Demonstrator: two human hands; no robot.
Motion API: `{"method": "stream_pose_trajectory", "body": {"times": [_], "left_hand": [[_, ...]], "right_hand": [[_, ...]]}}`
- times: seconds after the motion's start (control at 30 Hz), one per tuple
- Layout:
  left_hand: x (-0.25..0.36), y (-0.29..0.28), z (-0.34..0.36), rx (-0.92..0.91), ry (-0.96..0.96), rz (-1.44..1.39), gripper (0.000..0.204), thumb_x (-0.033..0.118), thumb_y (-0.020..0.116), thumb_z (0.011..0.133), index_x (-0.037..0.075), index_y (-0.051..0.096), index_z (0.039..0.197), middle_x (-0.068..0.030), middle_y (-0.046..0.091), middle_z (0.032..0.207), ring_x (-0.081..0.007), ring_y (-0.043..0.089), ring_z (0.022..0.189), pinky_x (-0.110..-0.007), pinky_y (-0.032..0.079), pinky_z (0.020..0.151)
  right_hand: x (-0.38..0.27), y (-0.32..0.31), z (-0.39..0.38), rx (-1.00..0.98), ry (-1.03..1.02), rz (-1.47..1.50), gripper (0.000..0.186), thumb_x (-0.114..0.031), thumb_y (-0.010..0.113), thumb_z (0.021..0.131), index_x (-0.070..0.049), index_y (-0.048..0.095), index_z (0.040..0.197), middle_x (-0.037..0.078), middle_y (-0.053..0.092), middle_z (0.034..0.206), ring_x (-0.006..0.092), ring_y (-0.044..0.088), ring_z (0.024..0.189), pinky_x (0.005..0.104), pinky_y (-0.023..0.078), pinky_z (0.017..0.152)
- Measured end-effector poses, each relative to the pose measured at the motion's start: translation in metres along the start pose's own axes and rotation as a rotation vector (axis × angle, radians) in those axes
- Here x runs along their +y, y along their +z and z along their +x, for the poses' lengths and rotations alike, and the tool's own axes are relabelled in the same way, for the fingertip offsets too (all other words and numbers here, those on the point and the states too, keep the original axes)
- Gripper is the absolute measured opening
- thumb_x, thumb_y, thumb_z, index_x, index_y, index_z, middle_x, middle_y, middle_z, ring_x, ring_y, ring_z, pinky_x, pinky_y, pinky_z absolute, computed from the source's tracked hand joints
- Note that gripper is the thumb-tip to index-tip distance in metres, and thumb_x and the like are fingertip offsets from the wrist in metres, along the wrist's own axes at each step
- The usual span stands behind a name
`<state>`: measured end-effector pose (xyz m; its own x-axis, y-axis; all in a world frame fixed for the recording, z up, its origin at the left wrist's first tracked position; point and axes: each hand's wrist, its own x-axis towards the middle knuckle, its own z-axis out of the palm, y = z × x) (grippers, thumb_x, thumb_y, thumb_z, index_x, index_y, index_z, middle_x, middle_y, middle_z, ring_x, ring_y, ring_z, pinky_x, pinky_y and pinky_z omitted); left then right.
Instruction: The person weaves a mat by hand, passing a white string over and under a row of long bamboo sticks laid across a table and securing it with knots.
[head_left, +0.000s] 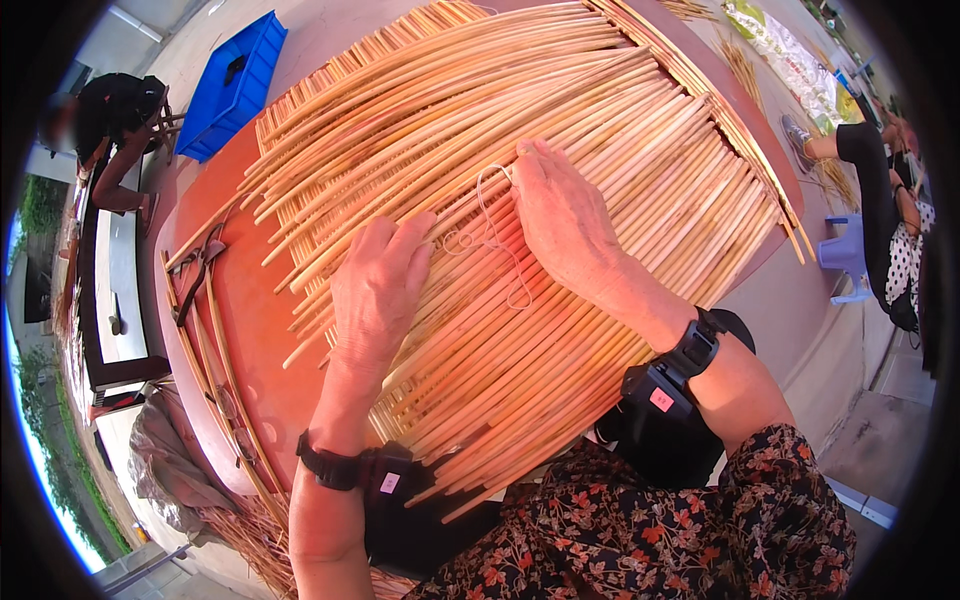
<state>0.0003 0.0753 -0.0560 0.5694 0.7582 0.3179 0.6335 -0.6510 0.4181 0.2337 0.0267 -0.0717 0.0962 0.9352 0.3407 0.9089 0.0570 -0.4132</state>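
Observation:
A mat of pale straight reeds lies across a reddish-brown board. My left hand is on the mat at centre left, its fingers curled over a reed, the thumb mostly hidden. Higher and to the right, my right hand has its fingertips closed on a reed, with a looped white string beside them. The string's loops lie on the reeds between my two hands. At the board's left, cutting tools with dark handles rest among loose canes.
A blue crate stands at the upper left, near a crouching co-worker. Another person's leg and a purple stool are at the right. A grey sack and straw lie at the lower left.

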Motion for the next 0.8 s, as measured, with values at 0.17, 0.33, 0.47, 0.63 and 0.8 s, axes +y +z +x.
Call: {"method": "stream_pose_trajectory", "body": {"times": [0.17,0.33,0.47,0.63,0.8], "left_hand": [[-0.008,0.012,-0.003,0.074,-0.027,-0.066,0.025,0.011,0.083,0.095,0.012,0.082,0.120,-0.0046,0.064,0.090,-0.0245,0.066,0.085,-0.037,0.056,0.070],[-0.012,0.015,0.001,0.100,-0.014,-0.087,0.021,0.010,0.082,0.096,0.010,0.083,0.116,-0.0050,0.066,0.089,-0.0247,0.066,0.083,-0.038,0.056,0.070],[-0.011,0.014,0.002,0.084,-0.024,-0.099,0.021,0.008,0.081,0.096,0.010,0.083,0.117,-0.0060,0.066,0.089,-0.0261,0.067,0.082,-0.039,0.055,0.070],[-0.013,0.014,0.002,0.090,0.012,-0.084,0.020,0.008,0.080,0.097,0.009,0.082,0.117,-0.0069,0.066,0.089,-0.0268,0.066,0.081,-0.040,0.055,0.069],[-0.011,0.011,0.002,0.057,-0.007,-0.070,0.020,0.010,0.080,0.098,0.010,0.082,0.118,-0.0072,0.066,0.090,-0.0273,0.067,0.081,-0.041,0.055,0.069]], "right_hand": [[-0.001,0.000,0.004,-0.010,0.015,0.037,0.016,-0.001,0.050,0.106,0.011,0.059,0.112,0.030,0.064,0.122,0.0464,0.063,0.124,0.0526,0.049,0.118],[0.006,-0.006,0.004,-0.042,0.086,0.180,0.021,-0.005,0.059,0.107,0.010,0.055,0.122,0.027,0.064,0.118,0.0441,0.064,0.116,0.0510,0.055,0.103],[0.025,-0.016,0.006,0.034,0.194,0.237,0.022,-0.007,0.061,0.107,0.006,0.053,0.122,0.021,0.064,0.108,0.0373,0.066,0.105,0.0488,0.055,0.094],[0.075,-0.035,0.017,0.092,0.111,-0.049,0.016,-0.011,0.056,0.107,0.003,0.052,0.099,0.021,0.061,0.098,0.0397,0.062,0.097,0.0529,0.051,0.092],[0.112,-0.049,0.019,-0.003,0.141,-0.077,0.016,-0.010,0.053,0.106,0.002,0.052,0.096,0.023,0.061,0.089,0.0390,0.063,0.093,0.0529,0.053,0.089]]}}
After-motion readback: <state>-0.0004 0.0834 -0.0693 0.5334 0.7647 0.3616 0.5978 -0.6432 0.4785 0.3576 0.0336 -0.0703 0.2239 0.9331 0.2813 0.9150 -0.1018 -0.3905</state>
